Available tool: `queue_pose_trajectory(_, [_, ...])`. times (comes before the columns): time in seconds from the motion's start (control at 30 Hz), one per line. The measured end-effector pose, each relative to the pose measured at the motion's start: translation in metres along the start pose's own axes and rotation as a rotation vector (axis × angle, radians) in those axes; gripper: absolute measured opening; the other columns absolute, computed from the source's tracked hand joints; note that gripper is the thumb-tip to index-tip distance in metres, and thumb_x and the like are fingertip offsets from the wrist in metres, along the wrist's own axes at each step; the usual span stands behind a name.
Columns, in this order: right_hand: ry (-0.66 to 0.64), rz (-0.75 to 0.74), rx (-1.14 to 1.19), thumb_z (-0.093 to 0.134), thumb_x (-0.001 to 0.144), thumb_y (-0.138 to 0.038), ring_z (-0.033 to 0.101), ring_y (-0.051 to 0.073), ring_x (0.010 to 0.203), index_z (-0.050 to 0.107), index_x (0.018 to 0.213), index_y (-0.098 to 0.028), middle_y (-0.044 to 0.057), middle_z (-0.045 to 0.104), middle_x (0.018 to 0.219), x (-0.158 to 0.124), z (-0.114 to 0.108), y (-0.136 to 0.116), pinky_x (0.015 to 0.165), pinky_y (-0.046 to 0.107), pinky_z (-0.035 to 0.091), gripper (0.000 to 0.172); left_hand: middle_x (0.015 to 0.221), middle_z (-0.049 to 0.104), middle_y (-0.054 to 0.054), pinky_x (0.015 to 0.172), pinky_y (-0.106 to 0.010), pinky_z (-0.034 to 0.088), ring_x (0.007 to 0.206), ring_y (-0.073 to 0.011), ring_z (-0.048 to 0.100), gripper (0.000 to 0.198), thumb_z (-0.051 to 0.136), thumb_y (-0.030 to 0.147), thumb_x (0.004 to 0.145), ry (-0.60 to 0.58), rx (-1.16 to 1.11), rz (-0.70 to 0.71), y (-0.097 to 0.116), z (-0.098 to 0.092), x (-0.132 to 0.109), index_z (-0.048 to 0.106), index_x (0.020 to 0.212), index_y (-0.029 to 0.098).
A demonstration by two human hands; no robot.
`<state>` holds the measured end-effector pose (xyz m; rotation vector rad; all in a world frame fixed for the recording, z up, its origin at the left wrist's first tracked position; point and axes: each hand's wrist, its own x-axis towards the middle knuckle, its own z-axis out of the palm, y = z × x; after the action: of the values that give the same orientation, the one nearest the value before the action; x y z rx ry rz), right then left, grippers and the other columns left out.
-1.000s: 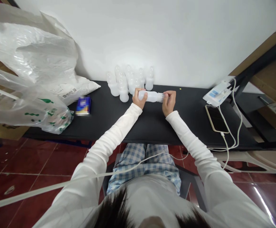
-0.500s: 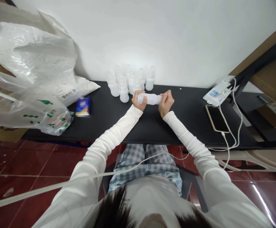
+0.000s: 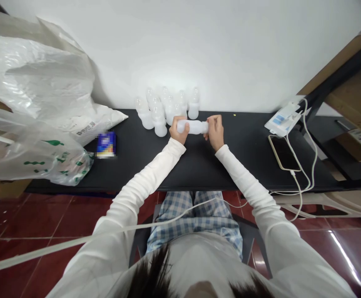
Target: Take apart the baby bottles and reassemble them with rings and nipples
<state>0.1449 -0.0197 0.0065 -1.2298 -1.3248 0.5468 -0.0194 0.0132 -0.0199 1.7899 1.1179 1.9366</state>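
A white translucent bottle [image 3: 192,127] lies sideways in the air above the black table, its base to the left. Wrapped round that base is my left hand [image 3: 178,129], thumb in front. The fingers of my right hand [image 3: 215,131] pinch the narrow neck end; whether a separate ring or cap is between them I cannot make out. Behind my hands several similar bottles with clear domed tops stand upright in a cluster, one of them a front bottle [image 3: 159,120] and another at the right end [image 3: 194,105]. My left hand partly hides the nearest ones.
On the black table [image 3: 137,165] at left are a blue packet [image 3: 106,145], a large white plastic bag [image 3: 53,74] and a clear bag with green print [image 3: 53,157]. A phone [image 3: 283,153] on a cable and a white power strip [image 3: 283,120] lie at right. A white wall rises behind.
My right hand has turned at the bottle's neck, its fingers shifting from a closed fist to a fingertip pinch. The left hand keeps its grip. The whole view has shifted slightly.
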Motion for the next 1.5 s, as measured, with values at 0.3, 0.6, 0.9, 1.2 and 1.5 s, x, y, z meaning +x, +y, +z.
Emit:
queue_pose_trajectory(0.3, [-0.051,-0.480,-0.450,0.040,0.088,-0.074,0.059,0.019,0.069,0.060,0.090,-0.022,0.006,0.063,0.080,0.006,-0.027,0.026,0.068,0.035,0.052,0.055,0.095,0.069,-0.006,0.094,-0.036,0.055,0.097,-0.0203,0.070,0.055,0.042,0.073,0.092,0.014,-0.045,-0.078,0.020,-0.004,-0.010,0.060,0.097,0.021])
queue_pose_trajectory(0.6, [-0.021,-0.124,-0.042,0.041,0.094,-0.059,0.039,0.012,0.057,0.036,0.063,-0.024,-0.004,0.038,0.059,0.002,-0.016,-0.003,0.057,0.027,0.041,0.046,0.100,0.072,-0.010,0.088,-0.040,0.057,0.096,-0.0253,0.072,0.064,0.047,0.078,0.085,-0.129,0.079,0.133,-0.003,-0.004,-0.009,0.062,0.107,0.020])
queue_pose_trajectory(0.9, [-0.198,0.424,0.375,0.056,0.083,-0.076,0.023,0.007,0.037,0.040,0.071,-0.026,-0.011,0.024,0.047,0.006,-0.017,-0.018,0.034,0.023,0.020,0.053,0.100,0.068,-0.009,0.087,-0.042,0.058,0.095,-0.0245,0.070,0.055,0.055,0.073,0.084,-0.213,0.062,0.271,-0.017,-0.003,0.003,0.054,0.112,0.025])
queue_pose_trajectory(1.2, [-0.115,0.170,0.402,0.072,0.069,-0.074,0.067,0.017,0.093,0.050,0.126,-0.028,0.005,0.065,0.115,0.009,-0.007,-0.002,0.069,0.029,0.059,0.077,0.121,0.061,-0.017,0.098,-0.046,0.055,0.119,-0.0276,0.064,0.053,0.064,0.044,0.086,-0.467,0.080,0.296,-0.019,0.007,-0.009,0.036,0.126,0.022])
queue_pose_trajectory(1.5, [-0.084,-0.094,0.169,0.084,0.068,-0.058,0.070,0.020,0.095,0.030,0.129,-0.026,0.007,0.068,0.111,0.008,-0.010,0.016,0.095,0.042,0.056,0.087,0.130,0.055,-0.021,0.095,-0.054,0.051,0.117,-0.0359,0.059,0.061,0.065,0.026,0.079,-0.682,0.364,0.245,-0.016,0.015,-0.026,0.041,0.133,0.014])
